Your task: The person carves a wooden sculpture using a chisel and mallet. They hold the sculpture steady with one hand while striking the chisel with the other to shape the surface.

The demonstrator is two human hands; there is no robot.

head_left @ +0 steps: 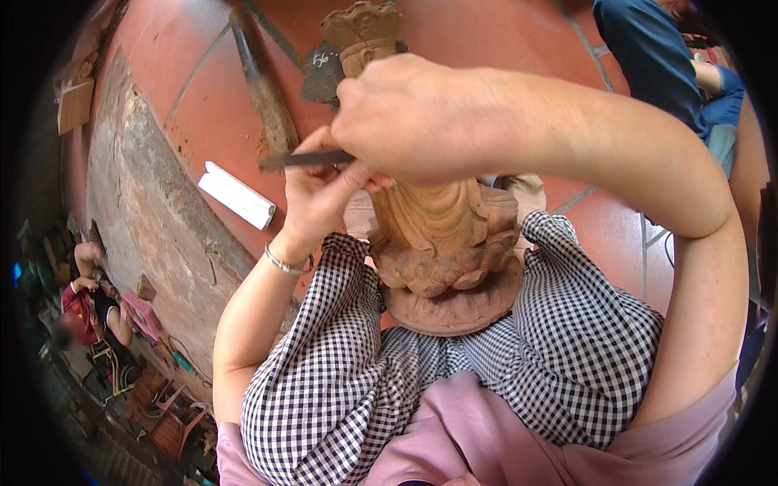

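A carved brown statue [442,219] with draped folds and a lotus-shaped base [454,308] stands between my knees; my hands and right forearm hide its upper part. My right hand [397,117] is closed in a fist over one end of a dark flat bar-shaped tool [300,159], whose exact kind I cannot make out. Below it, my left hand [320,190] has its thumb and fingers closed around the same tool, close to the statue. The tool's other end points left, past my left hand. A bracelet circles my left wrist.
A white, long, ridged piece [237,194] lies on the red tiles left of my hands. Beyond are a long worn wooden stick [263,81], a dark marked slab [320,77] and another carved brown piece [362,36]. People sit at far left and upper right.
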